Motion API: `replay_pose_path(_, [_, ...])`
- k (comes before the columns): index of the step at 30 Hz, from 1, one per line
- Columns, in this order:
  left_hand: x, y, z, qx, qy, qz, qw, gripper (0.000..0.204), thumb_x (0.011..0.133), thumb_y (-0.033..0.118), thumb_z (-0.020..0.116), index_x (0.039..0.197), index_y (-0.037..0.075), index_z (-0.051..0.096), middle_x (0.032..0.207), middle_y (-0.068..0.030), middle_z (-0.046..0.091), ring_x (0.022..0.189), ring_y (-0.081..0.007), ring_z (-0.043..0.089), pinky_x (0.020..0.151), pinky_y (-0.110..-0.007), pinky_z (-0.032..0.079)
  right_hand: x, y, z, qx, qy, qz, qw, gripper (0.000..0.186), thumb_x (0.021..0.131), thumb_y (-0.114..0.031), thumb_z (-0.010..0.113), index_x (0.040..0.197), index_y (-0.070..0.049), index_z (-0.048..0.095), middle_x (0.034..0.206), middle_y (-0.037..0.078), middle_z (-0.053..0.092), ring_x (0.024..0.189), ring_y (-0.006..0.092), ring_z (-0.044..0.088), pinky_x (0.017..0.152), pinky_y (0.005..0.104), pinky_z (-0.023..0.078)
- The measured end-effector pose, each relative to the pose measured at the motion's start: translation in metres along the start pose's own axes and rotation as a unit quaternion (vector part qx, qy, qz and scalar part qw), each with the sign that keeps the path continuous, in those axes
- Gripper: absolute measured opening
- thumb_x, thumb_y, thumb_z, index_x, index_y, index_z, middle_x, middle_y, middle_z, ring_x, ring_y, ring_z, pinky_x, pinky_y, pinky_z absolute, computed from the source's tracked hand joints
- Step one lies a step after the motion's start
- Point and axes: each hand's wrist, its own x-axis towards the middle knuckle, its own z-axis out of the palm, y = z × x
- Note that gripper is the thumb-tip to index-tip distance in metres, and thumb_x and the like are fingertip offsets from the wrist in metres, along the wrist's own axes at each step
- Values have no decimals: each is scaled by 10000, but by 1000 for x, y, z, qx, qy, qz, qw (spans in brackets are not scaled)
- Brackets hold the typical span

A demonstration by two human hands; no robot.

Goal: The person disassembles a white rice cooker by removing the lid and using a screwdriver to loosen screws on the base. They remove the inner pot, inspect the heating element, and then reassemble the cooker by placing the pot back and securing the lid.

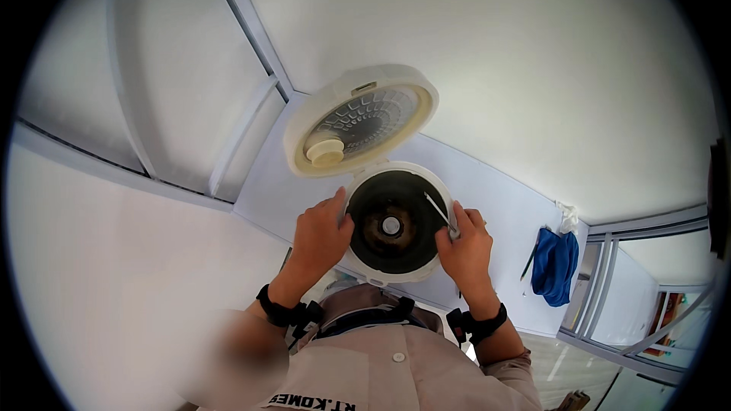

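Your left hand (320, 234) is pinching the left wall of the open rice cooker, its thumb lying over the inner edge and its fingers curling along the outside; a black band (282, 310) is circling that wrist. Just beyond it, the white lid (364, 118) is standing tipped back on its hinge, showing you a patterned metal inner face and a round cream-coloured cap near its left edge. The rice cooker (384, 257) itself is sitting on the pale bench (506, 202) between your two hands, its dark interior facing up at you, with brownish marks surrounding a round metal piece (391, 225) in the middle. To the right, a slim tool (436, 206) is slanting over the opening, its thin shaft pointing up and left, and your right hand (461, 246) is pinching its lower end at the right rim. Farther right, a dark green stick (528, 265) is lying just beside a rumpled blue cloth (554, 268), and a crumpled white wad (567, 217) is resting near the cloth's far end.
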Motion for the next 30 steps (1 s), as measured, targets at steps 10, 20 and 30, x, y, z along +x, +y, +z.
replay_pose_path(10, [-1,-5,0,-17,8,13,1000,464,867,119,669,1302,-41,648,782,-240,669,691,-425,663,631,-450,520,-4,0,2,-28,0,-18,999,470,803,-130,725,1239,37,674,1009,154,663,693,342,684,581,434,570])
replay_pose_path(20, [10,-2,2,138,-60,79,986,441,885,110,604,1268,-106,587,782,-213,699,696,-413,688,643,-509,549,1,0,0,-111,-8,-41,993,463,798,-155,712,1219,34,676,932,139,670,649,327,675,538,429,546])
replay_pose_path(30, [18,12,1,200,10,18,980,212,907,235,705,950,49,614,745,-142,692,657,-370,700,589,-471,561,17,-16,-6,-134,40,-37,989,222,788,-156,739,976,-55,680,866,104,659,668,309,688,538,413,542])
